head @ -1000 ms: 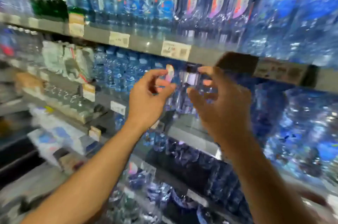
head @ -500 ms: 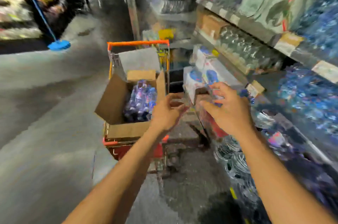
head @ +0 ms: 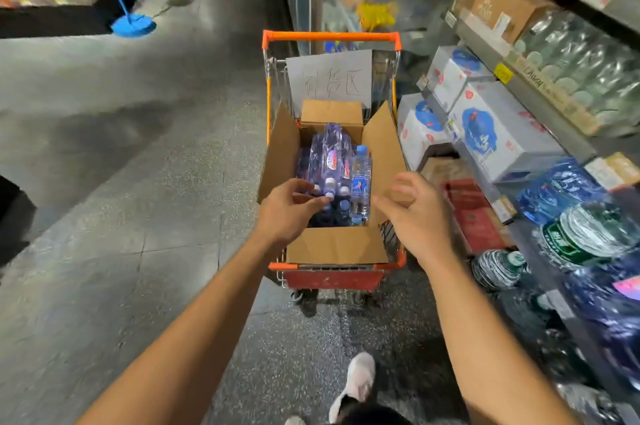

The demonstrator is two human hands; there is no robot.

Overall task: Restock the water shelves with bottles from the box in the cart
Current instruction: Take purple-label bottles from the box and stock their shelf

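Over the box (head: 336, 244), both empty hands hover loosely open above the bottles (head: 332, 161).

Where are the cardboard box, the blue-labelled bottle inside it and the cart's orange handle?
cardboard box (head: 337, 246): head view, near flap.
blue-labelled bottle (head: 361, 183): head view, its label.
orange handle (head: 330, 36): head view, middle of the bar.

Open cardboard box (head: 334, 244) sits in the orange-framed cart (head: 330, 37), all four flaps splayed out. Inside, clear water bottles (head: 329, 161) lie packed on their sides, white caps pointing toward six o'clock; one blue-capped bottle (head: 361, 182) lies along the three o'clock wall. Water shelves (head: 540, 102) run up the three o'clock side, stocked with big blue jugs.
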